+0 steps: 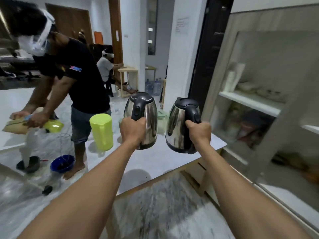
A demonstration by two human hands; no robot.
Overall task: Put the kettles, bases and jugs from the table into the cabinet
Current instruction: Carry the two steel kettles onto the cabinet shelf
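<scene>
I hold two steel kettles with black lids and handles in the air above the white table point(155, 163). My left hand point(133, 130) grips the handle of the left kettle point(148, 116). My right hand point(198, 131) grips the handle of the right kettle point(177, 125). A lime-green jug point(101, 131) stands on the table to the left of the kettles. A clear jug with a pale green lid point(162, 119) shows between and behind the kettles, mostly hidden. The cabinet point(259, 104) is at the right, its shelves holding blurred items behind a glass door.
A person in a black shirt point(77, 75) bends over a second white table at the left. A blue bowl point(62, 163) and a dark pot point(29, 164) lie on the plastic-covered floor. Another person sits at a wooden table point(127, 73) further back.
</scene>
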